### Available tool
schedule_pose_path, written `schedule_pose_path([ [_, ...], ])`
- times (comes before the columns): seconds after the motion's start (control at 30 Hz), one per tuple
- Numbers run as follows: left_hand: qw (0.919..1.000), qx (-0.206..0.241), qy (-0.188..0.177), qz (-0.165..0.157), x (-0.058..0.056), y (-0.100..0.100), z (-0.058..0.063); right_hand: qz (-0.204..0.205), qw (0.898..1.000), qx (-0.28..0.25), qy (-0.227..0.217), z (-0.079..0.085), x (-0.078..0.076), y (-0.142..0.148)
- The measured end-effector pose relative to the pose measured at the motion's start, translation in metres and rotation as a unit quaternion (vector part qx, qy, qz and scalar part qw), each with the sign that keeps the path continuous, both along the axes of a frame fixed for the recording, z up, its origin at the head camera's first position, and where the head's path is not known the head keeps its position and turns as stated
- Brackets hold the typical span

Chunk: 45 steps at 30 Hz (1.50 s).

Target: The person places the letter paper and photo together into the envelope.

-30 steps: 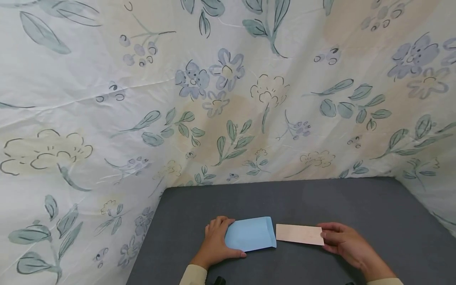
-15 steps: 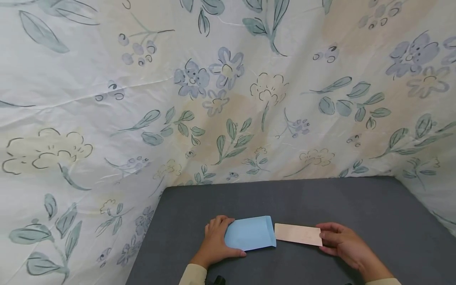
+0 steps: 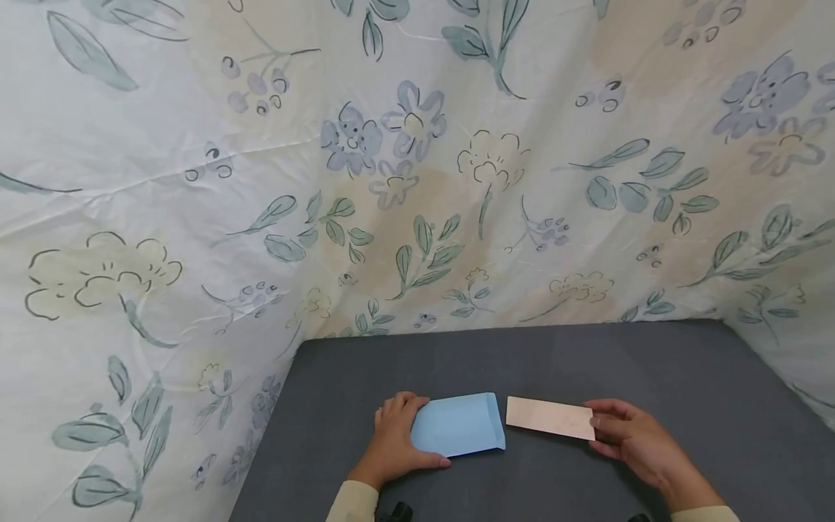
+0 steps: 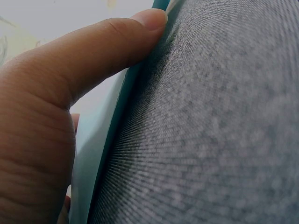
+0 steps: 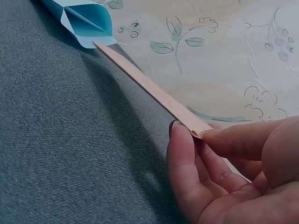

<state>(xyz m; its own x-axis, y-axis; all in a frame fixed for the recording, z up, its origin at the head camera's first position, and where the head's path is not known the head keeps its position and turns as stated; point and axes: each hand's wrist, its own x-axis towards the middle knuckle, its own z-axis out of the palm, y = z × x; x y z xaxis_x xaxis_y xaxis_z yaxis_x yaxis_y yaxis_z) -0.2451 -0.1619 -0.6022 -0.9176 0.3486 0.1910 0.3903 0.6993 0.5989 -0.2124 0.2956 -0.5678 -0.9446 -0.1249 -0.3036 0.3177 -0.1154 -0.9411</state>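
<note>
A light blue paper envelope [image 3: 457, 425] lies on the dark table, its mouth facing right. In the right wrist view the envelope's mouth [image 5: 88, 23] gapes open. My left hand [image 3: 396, 442] holds the envelope's left end, thumb along the near edge and fingers at the far edge. In the left wrist view the thumb [image 4: 112, 39] lies against the envelope's side [image 4: 93, 149]. My right hand [image 3: 629, 438] pinches the right end of a flat, folded peach-coloured paper [image 3: 550, 418]. The paper's free end points at the mouth, a small gap apart, and stands above the table.
A dark grey cloth-like surface [image 3: 554, 362] covers the table. Floral fabric [image 3: 417, 181] hangs behind and on both sides, meeting the table's back edge. Small black objects [image 3: 401, 512] show at the bottom edge near the wrists.
The folded paper first shifted slightly left towards the envelope, then moved a little up and back right, widening the gap. The left hand and envelope stay nearly still.
</note>
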Motion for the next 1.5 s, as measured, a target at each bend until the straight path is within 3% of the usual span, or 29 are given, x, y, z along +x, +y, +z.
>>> schedule_pose_path([
  [0.4, 1.0, -0.005, 0.001, -0.003, -0.003, -0.001, 0.002, 0.013, 0.999, -0.024, 0.017, -0.003, 0.002, -0.012],
  [1.5, 0.9999, -0.009, 0.001, -0.007, -0.002, -0.006, 0.0, 0.007, 0.999, -0.026, 0.022, -0.005, 0.006, -0.042],
])
